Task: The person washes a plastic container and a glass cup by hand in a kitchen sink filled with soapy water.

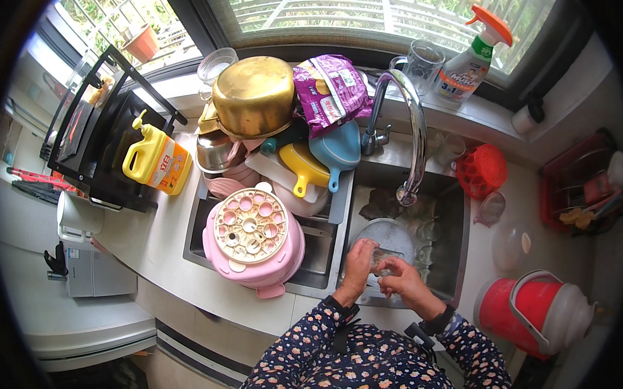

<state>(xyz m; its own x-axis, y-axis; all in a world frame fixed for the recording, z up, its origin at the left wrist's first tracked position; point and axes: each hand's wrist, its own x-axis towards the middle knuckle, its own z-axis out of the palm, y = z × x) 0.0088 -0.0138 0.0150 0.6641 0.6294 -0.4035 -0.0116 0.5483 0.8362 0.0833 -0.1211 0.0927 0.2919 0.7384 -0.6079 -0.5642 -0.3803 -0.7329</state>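
Note:
A small clear glass [385, 260] lies on its side between my two hands, over the front part of the right sink basin [448, 261]. My left hand [360, 265] holds it at its left end, and my right hand [403, 280] has its fingers on the right end. Beneath the hands, a round pale plate or lid [387, 234] rests in the basin. Several clear glasses [425, 254] lie along the basin's right side, and something dark [382, 204] sits at its back. The chrome faucet [417, 137] arches over the basin.
A pink appliance [288, 253] with a cream perforated disc stands over the left basin. Behind it pile a brass-coloured pot [255, 95], yellow [306, 166] and blue [335, 149] handled dishes. A yellow pump jug [159, 162] stands left; a red basket [481, 171] and red thermos jug [530, 310] stand right.

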